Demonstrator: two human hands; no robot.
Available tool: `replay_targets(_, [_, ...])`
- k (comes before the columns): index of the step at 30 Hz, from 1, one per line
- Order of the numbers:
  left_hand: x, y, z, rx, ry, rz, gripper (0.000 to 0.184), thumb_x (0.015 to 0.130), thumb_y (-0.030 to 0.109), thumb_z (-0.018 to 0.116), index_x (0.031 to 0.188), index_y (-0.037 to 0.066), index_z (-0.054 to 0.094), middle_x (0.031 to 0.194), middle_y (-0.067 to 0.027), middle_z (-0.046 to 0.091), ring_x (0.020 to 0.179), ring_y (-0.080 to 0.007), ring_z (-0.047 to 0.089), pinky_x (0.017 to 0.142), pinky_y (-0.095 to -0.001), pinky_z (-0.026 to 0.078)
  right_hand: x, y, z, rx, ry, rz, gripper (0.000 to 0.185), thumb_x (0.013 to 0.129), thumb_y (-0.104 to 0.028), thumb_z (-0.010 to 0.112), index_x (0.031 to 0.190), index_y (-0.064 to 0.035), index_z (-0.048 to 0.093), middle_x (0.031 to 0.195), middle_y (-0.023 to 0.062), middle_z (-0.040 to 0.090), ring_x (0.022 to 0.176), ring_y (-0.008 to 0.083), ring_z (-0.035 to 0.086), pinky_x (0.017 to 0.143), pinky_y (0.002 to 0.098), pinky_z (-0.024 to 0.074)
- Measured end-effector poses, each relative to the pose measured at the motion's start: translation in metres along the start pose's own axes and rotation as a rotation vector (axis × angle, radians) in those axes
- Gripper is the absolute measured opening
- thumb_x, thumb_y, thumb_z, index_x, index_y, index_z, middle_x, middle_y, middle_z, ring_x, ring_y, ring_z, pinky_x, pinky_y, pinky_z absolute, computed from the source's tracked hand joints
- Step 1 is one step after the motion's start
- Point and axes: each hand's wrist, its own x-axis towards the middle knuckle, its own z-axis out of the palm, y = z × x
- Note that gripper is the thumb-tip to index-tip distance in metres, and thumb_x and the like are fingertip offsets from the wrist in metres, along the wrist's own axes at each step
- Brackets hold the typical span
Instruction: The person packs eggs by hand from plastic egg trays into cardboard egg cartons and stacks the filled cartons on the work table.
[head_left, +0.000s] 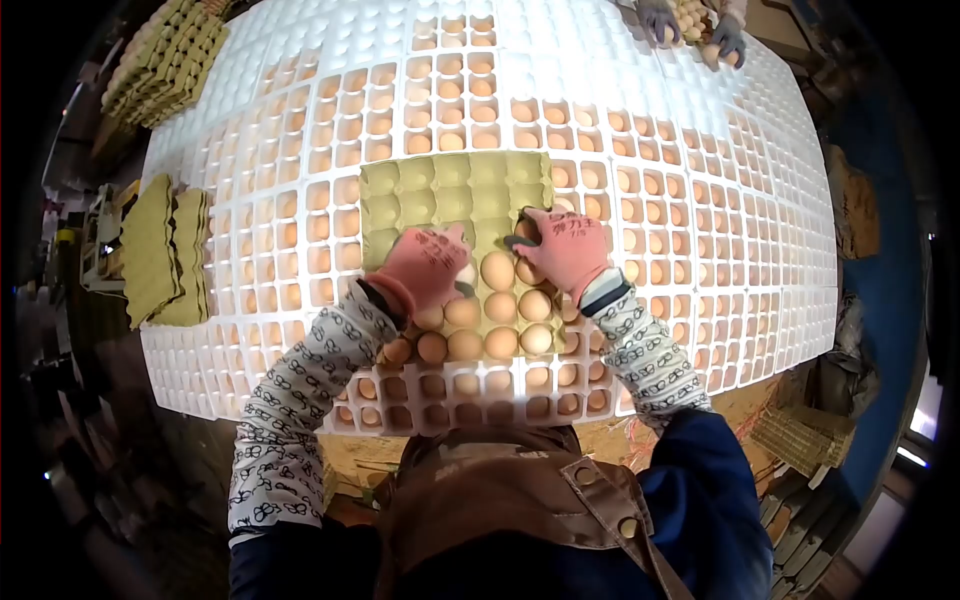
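A yellow-green pulp egg tray (415,190) lies in front of me on the white foam egg trays. Brown eggs (497,270) sit in its near cups, while its far cups hold none. My left hand (425,265), in a pink glove with dark fingertips, is curled round a pale egg (466,274) over the middle of the pulp tray. At the tray's right side, my right hand (562,248), gloved alike, pinches a brown egg (525,232) between thumb and fingers. Both hands partly hide the cups beneath them.
White foam trays (270,245) filled with eggs cover the table. Stacked pulp trays (165,60) stand at the far left, with more pulp trays (165,250) nearer. At the far right, another person's gloved hands (728,42) handle eggs.
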Motion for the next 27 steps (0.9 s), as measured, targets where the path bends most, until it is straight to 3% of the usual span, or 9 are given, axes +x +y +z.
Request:
replay_targets(3, [-0.014, -0.015, -0.017, -0.545, 0.186, -0.037, 0.043, 0.073, 0.024, 0.079, 0.108, 0.007, 0.06, 0.108, -0.0126, 0.062, 0.095, -0.0242, 0.065, 0.079, -0.0358, 0.051, -0.017, 0.038, -0.024, 1.232, -0.211, 0.393, 0.048, 0.089, -0.026, 0.062, 0.134, -0.0104, 0.056, 0.101, 0.0028, 0.069, 0.073, 0.0115, 0.06, 0.061, 0.0263, 0.0453])
replay_targets(4, [-0.02, -0.027, -0.012, -1.166, 0.111, -0.119, 0.042, 0.076, 0.012, 0.076, 0.113, 0.006, 0.059, 0.11, -0.0058, 0.063, 0.095, -0.015, 0.062, 0.078, -0.0283, 0.051, -0.026, 0.053, -0.026, 1.48, -0.175, 0.419, 0.048, 0.088, -0.015, 0.062, 0.135, -0.0088, 0.056, 0.105, 0.0013, 0.067, 0.078, 0.0061, 0.058, 0.063, 0.0208, 0.0453])
replay_targets(7, [-0.026, -0.018, -0.016, -1.75, 0.153, -0.072, 0.058, 0.078, 0.008, 0.073, 0.132, 0.006, 0.051, 0.119, -0.0032, 0.06, 0.099, -0.0118, 0.061, 0.08, -0.0243, 0.051, -0.036, 0.05, -0.047, 1.409, -0.184, 0.236, 0.048, 0.086, -0.015, 0.066, 0.132, -0.01, 0.058, 0.113, 0.005, 0.065, 0.094, 0.0125, 0.063, 0.079, 0.0254, 0.051])
replay_targets(11, [0.008, 0.036, -0.027, -0.11, 0.098, -0.099, 0.045, 0.072, 0.02, 0.08, 0.112, 0.007, 0.065, 0.138, -0.0129, 0.047, 0.122, -0.0312, 0.048, 0.096, -0.037, 0.046, -0.025, -0.001, -0.031, -0.071, -0.082, -0.188, 0.032, 0.076, -0.022, 0.075, 0.106, -0.0116, 0.068, 0.131, 0.0121, 0.053, 0.111, 0.0293, 0.056, 0.088, 0.0376, 0.0505])
replay_targets(14, [0.018, 0.038, -0.019, 0.094, -0.013, -0.035, 0.045, 0.072, 0.025, 0.082, 0.109, 0.006, 0.065, 0.141, -0.0156, 0.043, 0.12, -0.0351, 0.048, 0.096, -0.0395, 0.047, -0.019, 0.019, -0.034, 0.283, -0.084, -0.217, 0.034, 0.082, -0.019, 0.07, 0.115, -0.0094, 0.065, 0.133, 0.0107, 0.05, 0.109, 0.0282, 0.057, 0.085, 0.0372, 0.0509])
replay_targets(17, [0.003, -0.002, -0.005, -0.408, 0.443, 0.096, 0.053, 0.076, 0.034, 0.078, 0.118, 0.006, 0.062, 0.136, -0.0115, 0.05, 0.115, -0.0308, 0.055, 0.091, -0.0334, 0.049, -0.011, 0.05, -0.05, 1.098, -0.267, 0.214, 0.033, 0.095, -0.027, 0.057, 0.117, -0.0022, 0.062, 0.113, 0.0085, 0.061, 0.093, 0.0199, 0.063, 0.078, 0.0297, 0.0509])
replay_targets(20, [-0.013, -0.066, -0.021, -1.875, 0.06, -0.167, 0.059, 0.089, 0.038, 0.068, 0.132, 0.003, 0.049, 0.121, -0.0056, 0.06, 0.097, -0.0189, 0.062, 0.077, -0.0282, 0.051, 0.022, 0.066, -0.062, 1.332, -0.425, 0.383, 0.048, 0.102, -0.043, 0.044, 0.122, -0.0014, 0.057, 0.106, 0.0096, 0.065, 0.086, 0.0149, 0.063, 0.072, 0.0277, 0.0513])
replay_targets(23, [0.0, -0.146, -0.012, -1.527, 0.516, 0.044, 0.051, 0.093, 0.038, 0.063, 0.124, 0.002, 0.046, 0.114, -0.0094, 0.061, 0.08, -0.0123, 0.061, 0.058, -0.0242, 0.046, 0.101, 0.046, -0.048, 1.457, -0.335, 0.303, 0.054, 0.101, -0.05, 0.041, 0.127, -0.0038, 0.052, 0.111, 0.0095, 0.064, 0.086, 0.0142, 0.063, 0.069, 0.0273, 0.0519])
replay_targets(27, [0.064, -0.258, -0.018, -1.219, 0.919, 0.008, 0.041, 0.096, 0.025, 0.059, 0.125, 0.002, 0.042, 0.111, -0.0073, 0.061, 0.086, -0.0122, 0.06, 0.067, -0.0249, 0.049, 0.243, 0.03, -0.015, 1.373, -0.274, 0.173, 0.051, 0.101, -0.045, 0.048, 0.121, 0.0003, 0.058, 0.094, 0.0052, 0.063, 0.078, 0.0109, 0.057, 0.07, 0.0255, 0.0477])
